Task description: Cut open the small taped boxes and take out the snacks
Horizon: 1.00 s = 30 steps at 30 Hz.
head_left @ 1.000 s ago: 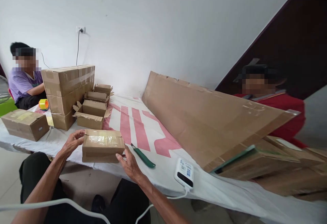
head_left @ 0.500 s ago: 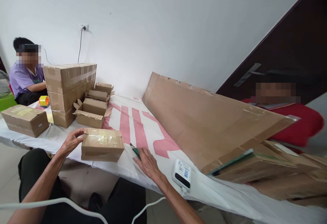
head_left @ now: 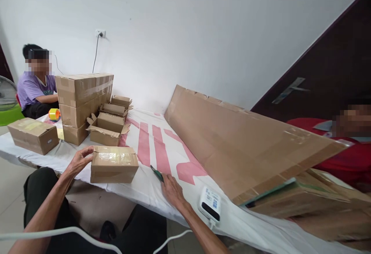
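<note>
A taped cardboard box (head_left: 114, 171) sits at the table's near edge in front of me, clear tape shining over a yellowish patch on its top. My left hand (head_left: 80, 161) is at its left end, fingers curled against the upper corner; the far side of that grip is hidden. To the right of the box, my right hand (head_left: 173, 189) is closed around a green utility knife (head_left: 157, 173), its dark tip pointing away to the upper left, low over the cloth. The knife and the box are apart.
Open boxes (head_left: 108, 126) stand beyond, beside a stack of closed boxes (head_left: 69, 115). Another closed box (head_left: 34, 136) and a tape roll (head_left: 54, 114) lie left. A white device (head_left: 209, 204) with a cable and a large cardboard sheet (head_left: 232, 142) are right. Two people sit nearby.
My view has turned slightly left. My right hand has moved a little away from the box with the knife. The person in red has leaned further right. My left hand stays at the box.
</note>
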{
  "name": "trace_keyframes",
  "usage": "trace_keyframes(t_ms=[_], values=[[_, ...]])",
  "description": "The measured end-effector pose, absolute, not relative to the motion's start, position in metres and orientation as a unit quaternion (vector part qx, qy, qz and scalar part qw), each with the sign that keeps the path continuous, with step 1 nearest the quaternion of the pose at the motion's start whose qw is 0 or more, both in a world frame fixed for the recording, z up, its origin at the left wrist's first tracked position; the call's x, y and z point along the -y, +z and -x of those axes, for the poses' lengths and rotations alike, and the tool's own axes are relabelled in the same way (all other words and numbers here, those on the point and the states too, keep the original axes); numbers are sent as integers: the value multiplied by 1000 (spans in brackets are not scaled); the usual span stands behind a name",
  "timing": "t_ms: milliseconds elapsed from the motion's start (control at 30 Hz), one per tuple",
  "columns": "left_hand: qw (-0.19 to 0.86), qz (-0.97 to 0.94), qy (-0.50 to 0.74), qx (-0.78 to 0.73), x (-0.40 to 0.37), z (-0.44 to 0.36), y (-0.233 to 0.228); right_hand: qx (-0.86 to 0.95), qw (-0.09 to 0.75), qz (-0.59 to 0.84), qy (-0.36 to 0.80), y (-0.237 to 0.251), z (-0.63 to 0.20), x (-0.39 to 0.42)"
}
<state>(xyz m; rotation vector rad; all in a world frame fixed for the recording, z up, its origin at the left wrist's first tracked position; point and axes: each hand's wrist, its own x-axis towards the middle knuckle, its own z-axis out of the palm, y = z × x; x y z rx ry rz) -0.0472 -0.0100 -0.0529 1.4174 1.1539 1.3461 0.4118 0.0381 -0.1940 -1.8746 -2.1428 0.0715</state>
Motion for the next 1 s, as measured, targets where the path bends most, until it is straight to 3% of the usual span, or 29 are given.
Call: trace_keyframes(t_ms=[167,267,500,700,1000], values=[[420,-572,536,-458,8,49,-56,681,352,634,99,-141,-390,-53],[414,-577,529,-464,8,51,-57,713,432,508,216,-86,-349,-58],[393,-590,530,-465,12,48,-57,814,350,325,331,-5,-247,-54],[370,-592,537,-473,13,47,-63,847,273,312,333,7,-225,-63],[358,-601,527,-482,16,47,-61,866,246,301,314,19,-220,-65]])
